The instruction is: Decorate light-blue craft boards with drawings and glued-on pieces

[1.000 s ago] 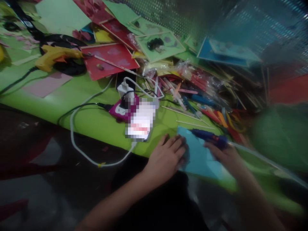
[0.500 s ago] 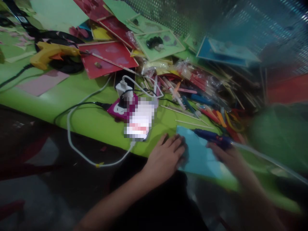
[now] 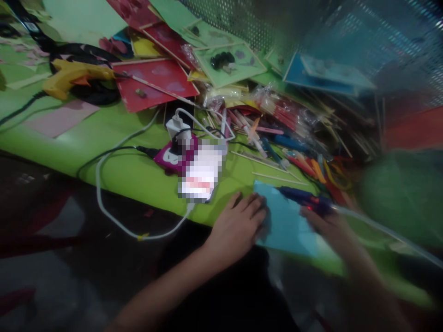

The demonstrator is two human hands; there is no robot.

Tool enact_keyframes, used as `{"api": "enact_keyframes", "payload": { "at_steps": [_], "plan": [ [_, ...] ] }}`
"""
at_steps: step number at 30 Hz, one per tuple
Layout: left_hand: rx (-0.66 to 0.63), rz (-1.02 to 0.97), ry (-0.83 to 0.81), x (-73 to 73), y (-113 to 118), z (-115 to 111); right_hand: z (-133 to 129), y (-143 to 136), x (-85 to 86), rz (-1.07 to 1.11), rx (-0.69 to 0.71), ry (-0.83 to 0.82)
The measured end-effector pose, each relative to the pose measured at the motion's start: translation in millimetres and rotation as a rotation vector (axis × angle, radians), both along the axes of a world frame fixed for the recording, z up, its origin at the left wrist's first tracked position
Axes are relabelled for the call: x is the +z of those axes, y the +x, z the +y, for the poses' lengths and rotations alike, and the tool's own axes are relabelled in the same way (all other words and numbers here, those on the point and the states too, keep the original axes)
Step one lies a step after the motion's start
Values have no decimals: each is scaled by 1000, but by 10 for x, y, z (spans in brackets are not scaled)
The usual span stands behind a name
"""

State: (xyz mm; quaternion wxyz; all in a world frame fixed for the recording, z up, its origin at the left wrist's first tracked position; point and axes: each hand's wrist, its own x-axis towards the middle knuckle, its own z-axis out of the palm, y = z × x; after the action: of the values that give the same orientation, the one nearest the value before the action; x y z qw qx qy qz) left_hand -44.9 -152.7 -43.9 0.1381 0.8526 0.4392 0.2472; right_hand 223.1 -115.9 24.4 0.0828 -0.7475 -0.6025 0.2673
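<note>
A light blue sheet of card [image 3: 287, 226] lies at the front edge of the green-covered table [image 3: 138, 184]. My left hand [image 3: 242, 221] rests flat on the card's left side, fingers stretched out. In my right hand [image 3: 321, 223] is a dark blue glue gun [image 3: 311, 199], its nozzle pointing left at the card's upper edge. I cannot tell whether the nozzle touches the card. A long clear glue stick [image 3: 377, 226] runs out of the gun's back to the right. A small red light glows on the gun's body.
A glowing phone [image 3: 202, 170] on a white cable lies beside a magenta power strip [image 3: 169, 157]. A yellow glue gun [image 3: 79, 76] sits at the far left by a red card [image 3: 155, 85]. Thin sticks [image 3: 266, 161], pens and plastic wrap crowd the back, before a perforated basket [image 3: 259, 23].
The red light on the blue glue gun shows more clearly now, and my right thumb has shifted slightly. My left hand and the card have stayed in place.
</note>
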Motion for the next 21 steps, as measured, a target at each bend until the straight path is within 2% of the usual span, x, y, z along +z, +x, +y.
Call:
{"api": "enact_keyframes", "payload": {
  "at_steps": [8, 13, 21],
  "plan": [
    [-12, 4, 5, 42, -23, 9, 16, -70, 28, -25, -1, -10],
    [-10, 6, 6, 33, -18, 8, 1, 0, 37, -32, -18, 0],
    [-11, 12, -4, 30, -12, 13, 0, -93, 23, -38, -13, 13]
  ]
}}
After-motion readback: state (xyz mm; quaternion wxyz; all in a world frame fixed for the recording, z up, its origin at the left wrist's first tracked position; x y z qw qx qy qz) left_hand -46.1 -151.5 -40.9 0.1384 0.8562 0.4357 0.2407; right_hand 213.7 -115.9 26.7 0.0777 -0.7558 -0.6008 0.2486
